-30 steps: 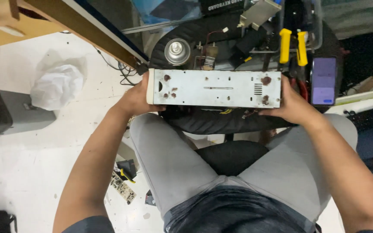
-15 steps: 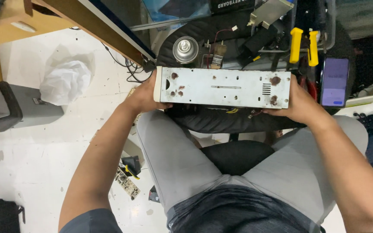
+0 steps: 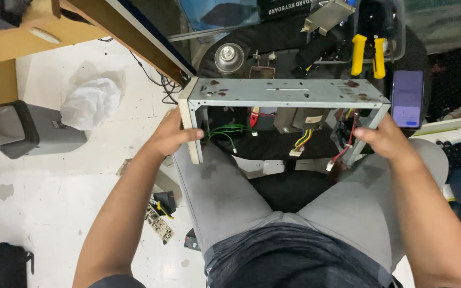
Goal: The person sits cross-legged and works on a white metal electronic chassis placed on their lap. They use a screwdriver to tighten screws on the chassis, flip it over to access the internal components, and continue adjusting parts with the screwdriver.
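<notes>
The head view looks straight down at a seated person's lap, with grey trousers and a dark shirt at the bottom of the frame. Both hands hold a long, open metal chassis (image 3: 286,92) above the knees. Its flat grey top plate runs left to right and carries a few rusty spots. Its open side faces the camera, so the inside shows.

The left hand (image 3: 171,137) is closed on the chassis's pale left end panel, with the thumb lying across the panel's face. The right hand (image 3: 385,141) is closed on the thin right end post, fingers wrapped about its lower part.

Inside the chassis, green wires (image 3: 225,131) loop near the left end. A yellow wire bundle (image 3: 302,140) hangs in the middle down to a small white plug, and red wires (image 3: 348,143) trail down by the right hand.

Beyond the chassis, pliers with yellow handles (image 3: 368,53) lie on a dark surface, with a round silver can top (image 3: 229,56) to their left. A phone (image 3: 407,98) with a lit screen lies just beside the chassis's right end. On the pale floor to the left stand a grey bin (image 3: 20,128) and a crumpled white bag (image 3: 90,101). A small circuit board (image 3: 158,220) lies by the left forearm.
</notes>
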